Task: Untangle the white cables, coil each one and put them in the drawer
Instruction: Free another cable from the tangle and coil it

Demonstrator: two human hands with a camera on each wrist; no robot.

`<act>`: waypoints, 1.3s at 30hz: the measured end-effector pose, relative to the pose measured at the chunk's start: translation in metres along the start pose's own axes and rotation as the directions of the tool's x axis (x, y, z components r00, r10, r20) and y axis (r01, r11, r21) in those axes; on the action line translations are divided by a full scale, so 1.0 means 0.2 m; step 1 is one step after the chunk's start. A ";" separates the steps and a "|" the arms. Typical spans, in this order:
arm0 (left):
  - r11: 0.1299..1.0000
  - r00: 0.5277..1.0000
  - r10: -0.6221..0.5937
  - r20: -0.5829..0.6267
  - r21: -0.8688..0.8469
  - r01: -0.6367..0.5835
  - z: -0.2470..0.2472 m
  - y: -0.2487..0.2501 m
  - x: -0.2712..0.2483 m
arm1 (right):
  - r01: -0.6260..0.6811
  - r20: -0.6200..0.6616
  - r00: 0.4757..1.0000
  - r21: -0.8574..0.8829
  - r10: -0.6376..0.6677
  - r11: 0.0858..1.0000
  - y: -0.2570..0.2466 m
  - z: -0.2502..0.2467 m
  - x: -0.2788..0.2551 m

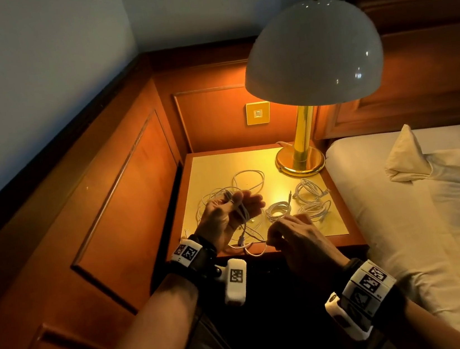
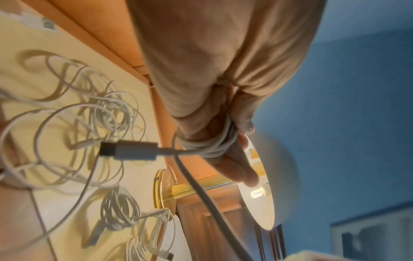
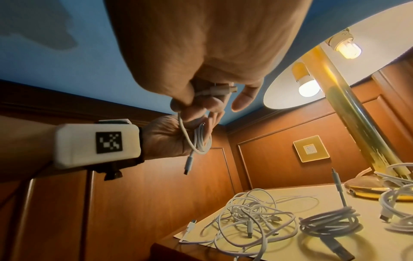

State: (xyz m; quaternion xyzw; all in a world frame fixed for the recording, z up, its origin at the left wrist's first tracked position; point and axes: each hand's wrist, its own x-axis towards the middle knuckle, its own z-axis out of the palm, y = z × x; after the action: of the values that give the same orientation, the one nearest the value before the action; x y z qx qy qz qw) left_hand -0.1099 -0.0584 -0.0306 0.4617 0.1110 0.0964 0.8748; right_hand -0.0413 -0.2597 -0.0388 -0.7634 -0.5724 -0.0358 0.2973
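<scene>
The left hand (image 1: 229, 214) holds the coil (image 2: 214, 146) wrapped round its fingers (image 2: 241, 169). The right hand (image 1: 295, 239) pinches the cable's end (image 3: 220, 90) at 5 o'clock. Wind gently, keeping loops even.

Hands: two, the left hand (image 1: 226, 214) and the right hand (image 1: 298, 238).
Cable being wound: one, the white cable (image 1: 241, 213) round the left hand.
Coiled bundles on the nightstand (image 1: 253, 159): three, there by the lamp (image 1: 311, 55).
Tangled pile (image 3: 250, 217): one; cables in it couldn't be counted.
Lit bulbs (image 3: 309, 87): two.
Wall switch plate (image 1: 257, 113): one.
Pillows (image 1: 404, 155): one.
</scene>
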 end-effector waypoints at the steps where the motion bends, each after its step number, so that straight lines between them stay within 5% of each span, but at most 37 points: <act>1: 0.999 1.000 0.016 -0.002 0.046 -0.016 -0.01 0.02 0.01 | -0.025 0.026 0.999 0.006 0.025 1.000 0.00 0.01 0.00; 4: 0.928 0.998 -0.004 0.064 0.373 -0.021 0.00 0.05 0.00 | -0.033 0.019 0.999 0.017 0.033 0.999 0.00 0.02 0.01; 8: 0.744 0.960 -0.204 0.192 0.668 0.024 0.08 0.04 -0.03 | -0.002 -0.087 0.996 0.027 0.005 1.000 0.02 0.01 0.07; 12: 0.821 0.933 -0.264 0.246 0.564 0.084 0.15 0.04 -0.07 | 0.000 -0.275 0.960 0.174 0.048 0.985 0.02 -0.01 0.14; 18: 0.910 0.953 -0.293 0.083 0.329 0.251 0.22 0.04 -0.10 | -0.117 -0.220 0.951 0.391 0.215 0.913 0.03 -0.01 0.14; 21: 0.938 0.946 -0.297 0.128 0.224 0.264 0.23 0.02 -0.11 | -0.148 -0.247 0.935 0.382 0.255 0.912 0.04 0.02 0.14; 29: 0.981 0.982 -0.167 -0.088 0.086 0.174 0.22 -0.09 -0.12 | -0.301 -0.336 0.814 0.451 0.473 0.840 0.03 0.02 0.16; 33: 0.975 0.981 -0.133 -0.141 0.160 0.156 0.20 -0.09 -0.12 | -0.253 -0.214 0.888 0.511 0.407 0.822 0.05 -0.01 0.16; 36: 0.968 0.985 -0.121 -0.120 0.208 0.144 0.18 -0.04 -0.13 | -0.153 -0.134 0.966 0.391 0.221 0.908 0.10 -0.05 0.13; 39: 0.954 0.990 -0.130 -0.052 0.265 0.140 0.17 -0.01 -0.14 | -0.103 -0.169 0.974 0.251 0.148 0.963 0.14 -0.05 0.12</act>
State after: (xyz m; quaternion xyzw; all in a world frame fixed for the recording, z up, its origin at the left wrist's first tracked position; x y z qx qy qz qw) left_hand -0.1269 -0.0937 -0.0106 0.5653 0.1693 0.0285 0.8068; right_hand -0.0049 -0.2493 -0.0330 -0.7499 -0.4924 -0.0183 0.4414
